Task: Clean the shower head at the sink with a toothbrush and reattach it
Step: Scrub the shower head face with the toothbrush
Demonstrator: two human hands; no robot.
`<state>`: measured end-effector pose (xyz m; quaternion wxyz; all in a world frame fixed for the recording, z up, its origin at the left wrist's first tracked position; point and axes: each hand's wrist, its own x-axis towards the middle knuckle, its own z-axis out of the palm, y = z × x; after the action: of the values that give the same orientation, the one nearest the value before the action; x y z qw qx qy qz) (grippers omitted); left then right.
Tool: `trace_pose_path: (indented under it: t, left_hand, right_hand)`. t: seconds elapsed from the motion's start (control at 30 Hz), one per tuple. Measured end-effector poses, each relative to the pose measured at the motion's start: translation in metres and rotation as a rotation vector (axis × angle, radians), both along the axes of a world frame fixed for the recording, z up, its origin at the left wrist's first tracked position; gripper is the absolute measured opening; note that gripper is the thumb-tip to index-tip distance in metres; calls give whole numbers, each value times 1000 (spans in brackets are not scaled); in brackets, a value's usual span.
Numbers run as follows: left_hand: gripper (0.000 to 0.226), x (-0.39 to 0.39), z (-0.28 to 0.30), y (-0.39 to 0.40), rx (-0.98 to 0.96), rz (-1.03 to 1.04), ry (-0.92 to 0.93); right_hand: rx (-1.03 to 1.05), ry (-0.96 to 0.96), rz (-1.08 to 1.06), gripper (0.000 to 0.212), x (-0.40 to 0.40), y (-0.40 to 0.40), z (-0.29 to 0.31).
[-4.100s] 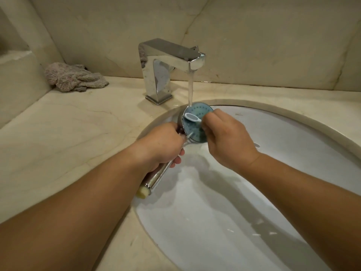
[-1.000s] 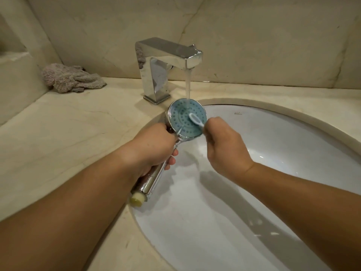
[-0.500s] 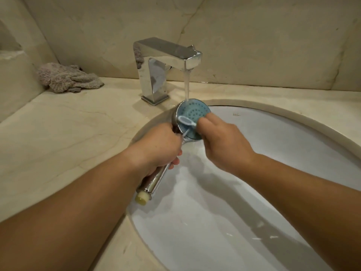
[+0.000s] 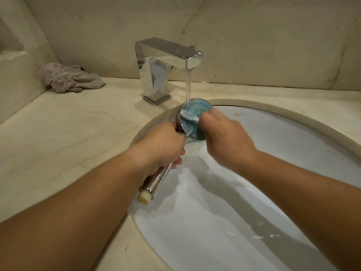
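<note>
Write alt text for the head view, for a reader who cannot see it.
Over a white sink, the left hand grips a shower head by its handle under the running faucet while the right hand scrubs its blue face with a toothbrush. A crumpled cloth lies on the counter.

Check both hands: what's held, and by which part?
Left hand has its grip on the shower head by its chrome handle. Right hand holds the toothbrush by its handle, hidden in the fist.
</note>
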<state>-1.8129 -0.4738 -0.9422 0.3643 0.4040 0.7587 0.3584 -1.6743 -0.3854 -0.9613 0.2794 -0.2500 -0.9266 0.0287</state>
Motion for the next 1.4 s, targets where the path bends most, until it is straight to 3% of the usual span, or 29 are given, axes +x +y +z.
trace_pose_path:
  t: [0.17, 0.27, 0.4, 0.53, 0.63, 0.77, 0.9, 1.03, 1.13, 1.23, 1.3, 1.4]
  left_hand:
    - [20, -1, -1, -1, 18, 12, -8]
    - [21, -3, -3, 1, 16, 24, -34]
    - [22, -5, -3, 1, 21, 46, -73]
    - [22, -6, -3, 0, 18, 42, -72]
    - [21, -6, -1, 0, 27, 38, -68]
    - [21, -6, -1, -1, 25, 46, -67]
    - [19, -6, 1, -3, 79, 65, -60]
    - [20, -7, 3, -6, 78, 54, -36]
    - [18, -8, 6, -8, 79, 69, -68]
    - [22, -8, 6, -8, 75, 60, -65]
    - [22, -6, 8, -9, 74, 68, -113]
    - [19, -5, 14, -12, 82, 96, -287]
  right_hand:
    - [-118, 90, -180, 26, 0, 16, 4]
    - [-14, 10, -10, 20, 0, 0, -4]
    - [-117, 99, -127, 16, 0, 12, 0]
    - [22, 37, 64, 21, 4, 4, -12]
    - [-83, 121, -117, 23, 3, 17, -8]
    - [24, 47, 40, 13, 6, 3, -13]
    - [-118, 177, -128, 25, 5, 12, -5]
    - [-12, 44, 24, 8, 14, 6, -17]
    - [-107, 120, -101, 8, 15, 15, -16]
    - [-29, 58, 25, 12, 13, 6, -20]
    - [-55, 60, 5, 5, 11, 6, -19]
    - [-101, 136, -88, 22, 10, 13, -12]
